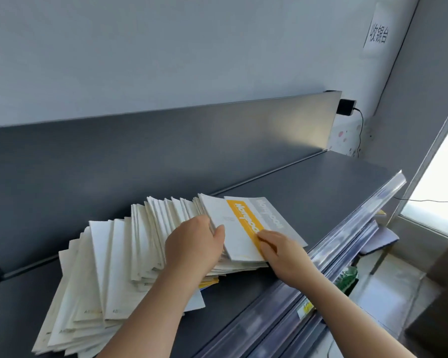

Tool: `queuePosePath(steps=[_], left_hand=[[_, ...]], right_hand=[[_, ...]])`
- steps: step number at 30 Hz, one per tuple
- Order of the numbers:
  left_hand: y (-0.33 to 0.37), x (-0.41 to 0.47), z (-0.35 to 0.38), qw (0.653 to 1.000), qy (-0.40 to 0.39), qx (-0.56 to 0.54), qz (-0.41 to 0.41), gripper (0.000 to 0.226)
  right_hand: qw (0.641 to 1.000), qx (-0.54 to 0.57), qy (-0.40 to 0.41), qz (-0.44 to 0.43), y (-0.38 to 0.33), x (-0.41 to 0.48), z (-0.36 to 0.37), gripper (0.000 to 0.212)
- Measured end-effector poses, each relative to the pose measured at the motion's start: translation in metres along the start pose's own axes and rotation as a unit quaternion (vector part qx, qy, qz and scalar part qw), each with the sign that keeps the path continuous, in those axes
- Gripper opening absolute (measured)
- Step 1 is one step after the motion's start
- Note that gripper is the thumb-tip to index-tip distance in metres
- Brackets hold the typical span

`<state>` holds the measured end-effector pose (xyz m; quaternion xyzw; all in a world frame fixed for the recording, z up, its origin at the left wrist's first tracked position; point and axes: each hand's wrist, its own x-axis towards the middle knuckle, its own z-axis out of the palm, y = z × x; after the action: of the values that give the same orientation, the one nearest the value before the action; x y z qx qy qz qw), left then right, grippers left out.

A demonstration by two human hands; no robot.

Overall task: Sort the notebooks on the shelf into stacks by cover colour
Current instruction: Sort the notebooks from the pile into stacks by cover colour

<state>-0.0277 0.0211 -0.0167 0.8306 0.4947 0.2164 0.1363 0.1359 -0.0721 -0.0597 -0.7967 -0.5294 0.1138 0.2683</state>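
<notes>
Head view: a dark grey shelf (pixel 321 182) runs from the lower left of the frame to the right of centre, with a grey back panel (pixel 166 140) behind it and a clear plastic price strip (pixel 347 239) along its front edge.

A fanned row of notebooks (pixel 119 254) lies on the shelf, spreading from the lower left toward the centre. Most show pale, off-white covers or page edges. At the row's right end, just right of centre, lies a yellow-banded notebook (pixel 243 223): white cover with a yellow strip bearing white lettering. Under it, offset to the right, a grey-banded notebook (pixel 274 220) shows the same lettering.

The left hand (pixel 194 244) rests palm-down on the fanned row at centre frame. Its fingers are together and pressed against the notebook edges, the thumb touching the white part of the yellow-banded cover.

The right hand (pixel 282 254) sits just right of centre at the near edge of the yellow-banded notebook. Its fingertips lie on the yellow strip; whether they are pinching the cover cannot be told.

A paper sign (pixel 378 32) with printed characters hangs on the wall at upper right. A black adapter (pixel 346 107) with a cable sits at the right end of the back panel.
</notes>
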Motion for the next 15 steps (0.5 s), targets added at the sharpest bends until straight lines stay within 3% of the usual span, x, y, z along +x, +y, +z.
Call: queuePosePath(steps=[3, 6, 9, 11, 15], left_hand=[[0.003, 0.009, 0.002, 0.999, 0.001, 0.024, -0.044, 0.035], [0.005, 0.009, 0.003, 0.997, 0.009, 0.015, -0.073, 0.024], [0.008, 0.005, 0.003, 0.995, 0.037, -0.016, -0.095, 0.014], [0.011, 0.002, 0.004, 0.992, 0.061, -0.03, -0.106, 0.01], [0.015, -0.003, 0.009, 0.985, 0.104, -0.027, -0.137, 0.009]], right_hand=[[0.998, 0.044, -0.024, -0.044, -0.002, -0.003, -0.002, 0.033], [0.998, 0.055, -0.02, -0.02, 0.014, 0.006, -0.012, 0.033], [1.0, -0.008, 0.011, 0.01, 0.039, 0.018, -0.023, 0.025], [0.999, -0.049, -0.011, 0.001, 0.048, 0.022, -0.021, 0.023], [0.995, -0.012, -0.06, -0.082, 0.043, 0.017, -0.013, 0.026]])
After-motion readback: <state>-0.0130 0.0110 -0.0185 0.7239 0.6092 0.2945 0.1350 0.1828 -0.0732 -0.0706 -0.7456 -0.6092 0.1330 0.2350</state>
